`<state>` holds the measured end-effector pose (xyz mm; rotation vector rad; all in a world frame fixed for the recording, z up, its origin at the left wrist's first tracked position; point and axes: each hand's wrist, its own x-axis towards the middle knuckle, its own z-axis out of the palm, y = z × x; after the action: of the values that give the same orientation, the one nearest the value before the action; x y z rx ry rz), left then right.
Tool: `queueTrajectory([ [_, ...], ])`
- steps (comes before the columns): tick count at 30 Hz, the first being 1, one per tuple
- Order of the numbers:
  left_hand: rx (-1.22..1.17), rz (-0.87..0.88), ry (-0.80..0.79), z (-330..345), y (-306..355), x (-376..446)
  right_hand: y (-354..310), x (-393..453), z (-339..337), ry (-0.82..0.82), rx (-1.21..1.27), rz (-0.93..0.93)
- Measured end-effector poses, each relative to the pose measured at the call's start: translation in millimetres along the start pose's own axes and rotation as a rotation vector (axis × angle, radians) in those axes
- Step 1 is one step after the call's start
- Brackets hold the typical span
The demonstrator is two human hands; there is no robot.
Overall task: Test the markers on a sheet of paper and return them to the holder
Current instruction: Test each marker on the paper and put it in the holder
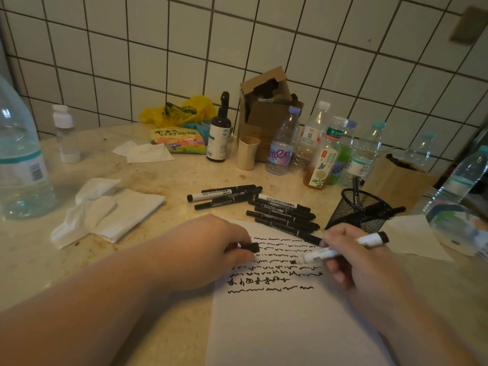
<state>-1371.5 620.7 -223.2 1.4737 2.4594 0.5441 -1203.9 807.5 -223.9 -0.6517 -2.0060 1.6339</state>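
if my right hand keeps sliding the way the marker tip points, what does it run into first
Probably the left hand, which holds a black cap on the paper. The right hand aims its marker leftward across the scribbles; depth is unclear.

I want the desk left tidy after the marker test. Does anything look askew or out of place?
The mesh holder leans to one side rather than standing upright, with markers poking out of it. Crumpled tissues lie loose on the counter. About a dozen markers lie scattered above the paper. Nothing looks spilled.
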Motion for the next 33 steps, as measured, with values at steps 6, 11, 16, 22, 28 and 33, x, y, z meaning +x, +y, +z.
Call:
queueTrajectory([
  [6,0.000,0.021,0.005,0.0,4.4,0.1,1.5,-6.3,10.6,-0.184,0.297,-0.078],
  [11,-0.009,0.050,0.007,-1.5,7.3,-1.6,0.8,-8.2,14.7,-0.188,0.220,-0.090],
  [16,-0.003,0.075,0.008,-2.8,10.0,-2.1,0.0,-8.4,17.0,-0.233,0.154,-0.081],
  [22,-0.035,0.084,-0.112,-3.7,7.7,-3.1,-3.0,-9.5,15.3,-0.363,0.188,-0.022],
  [28,-0.134,0.123,-0.172,-7.3,7.1,-8.6,-6.5,-12.0,10.2,-0.423,0.095,-0.060],
  [33,-0.157,0.102,0.044,-3.4,12.7,-2.1,-13.6,-14.2,13.5,-0.231,0.077,-0.173],
])
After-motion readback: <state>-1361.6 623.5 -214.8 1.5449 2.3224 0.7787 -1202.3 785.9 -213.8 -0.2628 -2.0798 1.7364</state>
